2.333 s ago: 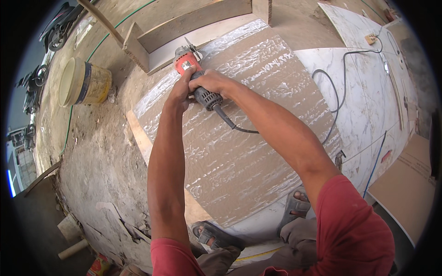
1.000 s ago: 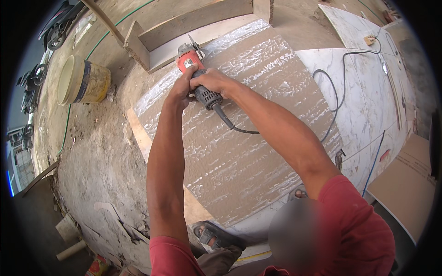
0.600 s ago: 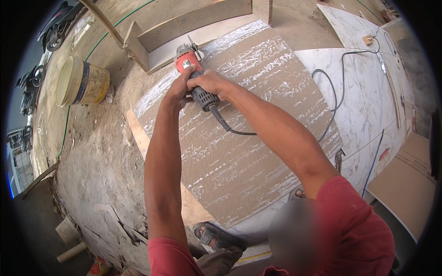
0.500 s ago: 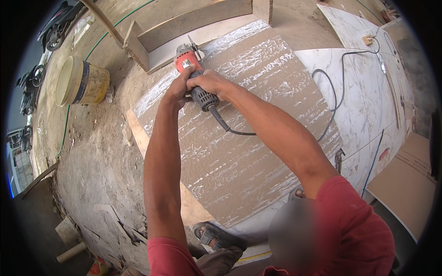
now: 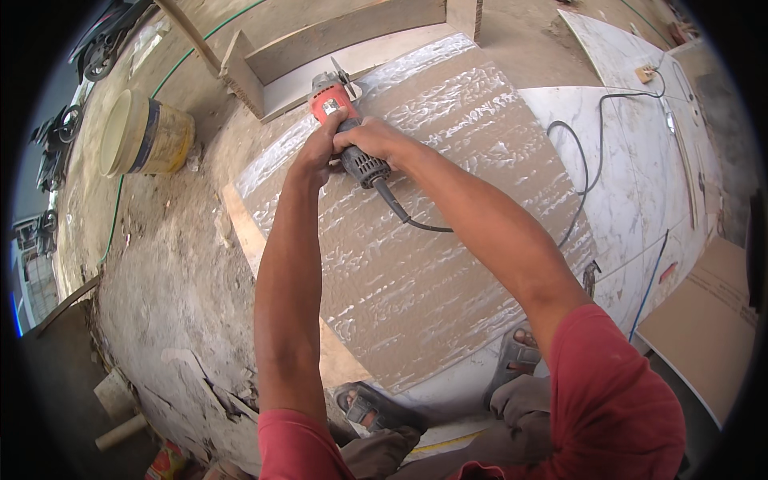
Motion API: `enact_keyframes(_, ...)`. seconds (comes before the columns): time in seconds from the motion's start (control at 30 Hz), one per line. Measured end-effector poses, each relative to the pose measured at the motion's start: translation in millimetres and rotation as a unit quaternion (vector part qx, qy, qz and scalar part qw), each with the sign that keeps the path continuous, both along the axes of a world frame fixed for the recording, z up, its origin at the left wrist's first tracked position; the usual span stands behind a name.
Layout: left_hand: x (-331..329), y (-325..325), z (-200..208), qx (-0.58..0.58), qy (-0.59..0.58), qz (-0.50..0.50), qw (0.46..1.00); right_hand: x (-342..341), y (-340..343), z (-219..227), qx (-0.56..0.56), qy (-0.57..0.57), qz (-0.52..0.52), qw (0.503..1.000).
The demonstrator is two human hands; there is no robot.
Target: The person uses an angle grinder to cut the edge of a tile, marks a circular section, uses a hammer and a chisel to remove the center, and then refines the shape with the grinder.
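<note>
Both my arms reach forward to a red and black angle grinder [image 5: 362, 163]. My left hand [image 5: 318, 146] is closed round its body from the left side. From the right, my right hand [image 5: 374, 140] grips the black body just behind the red head. A disc [image 5: 342, 74] at the far end stands on edge, by the far left edge of a large tile [image 5: 416, 264]. The tile lies with its brown, white-streaked back facing up. The black power cord [image 5: 428, 227] runs from the grinder's rear under my right forearm. Most fingertips are hidden under the tool.
A wooden frame [image 5: 344, 42] lies beyond the tile. On the left stands a dirty bucket [image 5: 152, 136] beside a green hose [image 5: 118, 212]. White marbled slabs [image 5: 632, 160] lie at right, with the looping cord across them and cardboard [image 5: 708, 296] nearby. My sandalled feet [image 5: 376, 406] are at the tile's near edge.
The whole view has shifted slightly, so things sit a little further right. Both hands keep the same grip on the angle grinder. My right foot now shows more fully.
</note>
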State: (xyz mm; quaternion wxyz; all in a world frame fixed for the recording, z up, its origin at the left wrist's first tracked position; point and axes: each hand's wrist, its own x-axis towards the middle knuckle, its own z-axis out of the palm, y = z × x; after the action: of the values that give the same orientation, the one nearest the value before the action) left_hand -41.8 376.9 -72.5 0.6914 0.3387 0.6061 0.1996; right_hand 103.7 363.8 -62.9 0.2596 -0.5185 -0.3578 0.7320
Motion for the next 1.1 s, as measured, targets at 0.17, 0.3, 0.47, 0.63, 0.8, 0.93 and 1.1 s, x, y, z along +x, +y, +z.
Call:
enact_keyframes(0.17, 3, -2, 1, -0.004, 0.004, 0.004, 1.000, 4, -1, -1, -0.002, -0.011, 0.001, 1.000)
enact_keyframes(0.3, 6, -1, 3, -0.008, 0.003, -0.006, 1.000, 7, 0, 0, 0.002, -0.011, 0.014, 1.000)
enact_keyframes(0.47, 8, -2, 4, -0.011, 0.001, 0.002, 1.000, 11, -1, 4, 0.000, 0.009, 0.021, 1.000)
enact_keyframes(0.63, 8, -3, 6, -0.009, 0.010, 0.002, 1.000, 8, -2, 3, -0.006, 0.024, 0.006, 1.000)
enact_keyframes(0.8, 6, -1, 1, -0.003, 0.004, 0.014, 1.000, 6, -1, 2, -0.015, 0.018, 0.000, 1.000)
enact_keyframes(0.93, 0, 2, -5, -0.015, -0.013, 0.006, 1.000, 2, -3, 8, -0.020, 0.040, -0.017, 0.999)
enact_keyframes(1.1, 1, 3, -4, -0.019, -0.015, 0.012, 1.000, 3, -2, 8, -0.025, 0.032, -0.014, 0.999)
